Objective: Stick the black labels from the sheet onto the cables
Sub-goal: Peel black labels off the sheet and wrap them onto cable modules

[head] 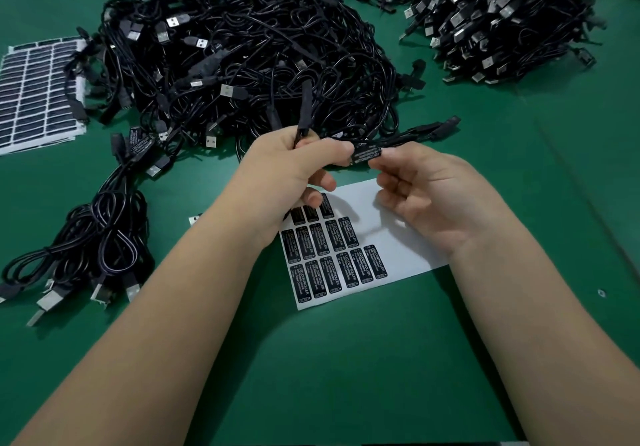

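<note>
Left hand (294, 165) gripped cable (306, 106); right hand (426, 196), fingers loosely curled, apparently pinched black label (366, 155) on it. Label sheet (391, 238) below on green table (346, 359), mid-table.

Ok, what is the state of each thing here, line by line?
Left hand: grips a cable.
Right hand: fingers loosely curled, fingertips at the label.
Black label: on the held cable.
Label sheet: flat, partly used.
Cable pile: tangled.
</note>
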The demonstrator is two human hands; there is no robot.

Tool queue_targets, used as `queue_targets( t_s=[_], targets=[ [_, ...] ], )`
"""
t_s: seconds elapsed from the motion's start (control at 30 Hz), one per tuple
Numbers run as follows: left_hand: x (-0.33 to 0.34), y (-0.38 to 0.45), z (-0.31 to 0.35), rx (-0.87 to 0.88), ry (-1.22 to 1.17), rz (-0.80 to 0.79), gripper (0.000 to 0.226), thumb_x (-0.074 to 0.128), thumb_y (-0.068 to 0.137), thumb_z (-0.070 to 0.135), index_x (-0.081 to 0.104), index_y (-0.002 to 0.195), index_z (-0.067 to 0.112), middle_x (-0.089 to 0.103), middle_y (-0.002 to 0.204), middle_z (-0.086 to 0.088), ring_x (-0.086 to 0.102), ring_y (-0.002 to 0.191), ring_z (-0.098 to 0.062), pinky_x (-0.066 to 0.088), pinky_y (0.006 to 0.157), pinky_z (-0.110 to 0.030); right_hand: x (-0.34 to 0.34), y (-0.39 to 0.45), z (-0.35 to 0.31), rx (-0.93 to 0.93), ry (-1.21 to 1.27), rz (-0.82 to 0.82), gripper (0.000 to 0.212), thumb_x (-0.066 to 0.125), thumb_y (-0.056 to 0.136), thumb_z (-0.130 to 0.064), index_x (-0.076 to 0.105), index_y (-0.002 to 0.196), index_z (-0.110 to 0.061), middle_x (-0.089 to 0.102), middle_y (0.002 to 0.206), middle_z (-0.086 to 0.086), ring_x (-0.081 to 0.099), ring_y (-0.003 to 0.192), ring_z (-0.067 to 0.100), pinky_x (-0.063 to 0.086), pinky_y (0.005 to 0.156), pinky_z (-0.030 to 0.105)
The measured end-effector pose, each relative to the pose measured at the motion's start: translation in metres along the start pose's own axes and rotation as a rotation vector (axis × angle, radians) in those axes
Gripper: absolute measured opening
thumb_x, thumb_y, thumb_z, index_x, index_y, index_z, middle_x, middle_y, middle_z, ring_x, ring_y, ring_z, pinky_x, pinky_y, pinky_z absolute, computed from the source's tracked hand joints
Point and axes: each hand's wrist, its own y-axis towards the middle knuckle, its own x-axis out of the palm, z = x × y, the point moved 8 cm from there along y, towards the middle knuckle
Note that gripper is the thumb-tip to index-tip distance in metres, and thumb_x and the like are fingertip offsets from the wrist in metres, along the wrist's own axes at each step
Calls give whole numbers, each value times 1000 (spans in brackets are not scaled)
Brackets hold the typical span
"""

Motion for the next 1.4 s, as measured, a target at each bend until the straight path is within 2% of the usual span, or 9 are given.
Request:
queue_targets(
  t_s=[0.2,0.43,0.57,0.7,0.8,0.93,1.07,1.23,1.4],
  targets=[
    [2,1,-8,-43,44,-17,50,76,76,7,36,54,27,57,71,-4,46,48,-6,33,40,-16,5,-1,-1,-58,-204,-2,9,68,81,-7,69,72,-7,59,69,3,55,65,11,51,64,27],
    [-2,3,-7,-52,-91,7,44,71,80,8,42,51,26,50,56,11,42,49,-5,28,38,-14,8,-3,-2,-125,-247,-1,16,70,83,-19,79,73,-27,71,82,-2,58,72,8,51,63,22],
    [-1,2,-8,-108,-101,14,39,58,89,32,67,52,28,74,87,12,53,54,-1,41,48,-16,11,-3,-1,-112,-255,-30,15,66,73,-35,78,70,-26,73,81,-6,61,74,9,53,67,25],
    [5,0,-9,-132,-70,-28,56,48,94,38,63,40,31,74,97,12,56,56,0,43,62,-23,13,-4,-1,-153,-267,-47,19,70,84,-24,77,68,-32,72,78,-7,63,75,7,52,68,25],
    [6,0,-9,-132,-62,-36,57,47,95,38,60,40,26,75,99,8,56,56,-1,45,57,-20,10,-3,-1,-147,-209,-8,28,67,87,-19,75,63,-30,71,71,-7,62,67,5,53,64,23],
    [5,2,-8,-126,-94,-20,43,37,97,39,39,57,23,72,79,2,48,46,-12,37,41,-18,7,-2,0,-93,-57,56,30,58,90,-13,68,61,-16,67,62,-2,58,54,7,52,53,22],
    [11,2,-8,-130,-68,-98,38,21,95,35,42,69,18,43,49,3,20,40,-11,13,40,-21,4,0,0,-55,58,88,21,47,92,-15,57,74,-12,65,61,-1,55,52,10,50,49,22],
    [5,1,4,54,282,-61,38,35,102,24,65,79,18,43,49,9,27,40,-8,22,39,-20,3,-1,-1,-52,166,61,15,49,93,-23,53,83,-13,64,63,0,57,52,12,50,49,24],
    [11,-8,19,349,730,-87,23,46,101,24,68,95,24,57,65,14,48,56,3,37,53,-11,1,0,-5,-98,175,76,13,54,93,-28,53,84,-18,65,63,0,62,54,14,50,48,26]
  ],
)
